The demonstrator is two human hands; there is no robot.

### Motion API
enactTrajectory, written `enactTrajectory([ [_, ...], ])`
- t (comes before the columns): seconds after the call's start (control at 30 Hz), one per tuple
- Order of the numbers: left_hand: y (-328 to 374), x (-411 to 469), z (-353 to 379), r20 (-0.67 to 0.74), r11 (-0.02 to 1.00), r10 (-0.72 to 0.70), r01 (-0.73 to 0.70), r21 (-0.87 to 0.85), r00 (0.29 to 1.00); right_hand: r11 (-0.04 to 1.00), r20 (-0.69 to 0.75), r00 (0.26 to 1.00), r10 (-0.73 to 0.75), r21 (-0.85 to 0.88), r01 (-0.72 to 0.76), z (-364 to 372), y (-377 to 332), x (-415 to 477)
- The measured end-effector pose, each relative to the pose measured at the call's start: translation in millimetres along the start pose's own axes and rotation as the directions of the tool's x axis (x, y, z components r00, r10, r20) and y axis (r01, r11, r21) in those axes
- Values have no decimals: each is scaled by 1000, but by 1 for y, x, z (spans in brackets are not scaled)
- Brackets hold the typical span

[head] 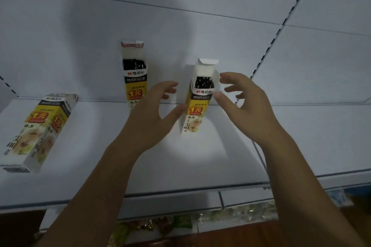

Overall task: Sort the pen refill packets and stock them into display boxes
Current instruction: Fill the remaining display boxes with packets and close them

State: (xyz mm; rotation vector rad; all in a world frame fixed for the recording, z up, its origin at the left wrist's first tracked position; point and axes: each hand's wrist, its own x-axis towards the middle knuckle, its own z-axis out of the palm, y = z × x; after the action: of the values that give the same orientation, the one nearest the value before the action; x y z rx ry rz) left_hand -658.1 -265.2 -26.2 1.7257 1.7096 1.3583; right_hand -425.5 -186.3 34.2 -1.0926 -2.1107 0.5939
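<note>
Three yellow-and-white display boxes stand on a white shelf (200,166). The middle-right box (197,106) is upright with its top flap open and dark refill ends showing inside. My left hand (152,114) is at its left side, thumb touching the box's lower left edge, fingers spread. My right hand (243,100) hovers at its right side with fingers loosely spread; the thumb tip is at the box's right edge. A second open box (135,80) with dark refills stands against the back wall. A third, closed box (38,130) stands at the left.
The shelf's back wall (200,36) is a white panel with a slotted upright (281,26) on the right. Below the shelf's front edge (180,191) lies a lower shelf with wrapped candies (160,224).
</note>
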Motion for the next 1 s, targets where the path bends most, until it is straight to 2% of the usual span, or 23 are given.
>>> enactTrajectory([
  [0.27,0,-13,2,98,998,63,-63,-11,993,984,-70,983,168,-44,-171,4,-4,-44],
  [0.4,28,-28,20,115,992,124,-122,-20,986,974,-102,970,219,-43,-225,-18,10,-81],
  [0.5,59,-39,49,193,982,185,-187,-10,964,965,-135,960,246,-60,-256,-48,25,-110],
  [0.73,164,-45,185,360,956,277,-293,-12,891,941,-237,926,295,-98,-325,-166,88,-213],
  [1.0,291,-65,361,496,901,416,-418,-113,762,864,-388,832,396,-151,-481,-312,164,-334],
])
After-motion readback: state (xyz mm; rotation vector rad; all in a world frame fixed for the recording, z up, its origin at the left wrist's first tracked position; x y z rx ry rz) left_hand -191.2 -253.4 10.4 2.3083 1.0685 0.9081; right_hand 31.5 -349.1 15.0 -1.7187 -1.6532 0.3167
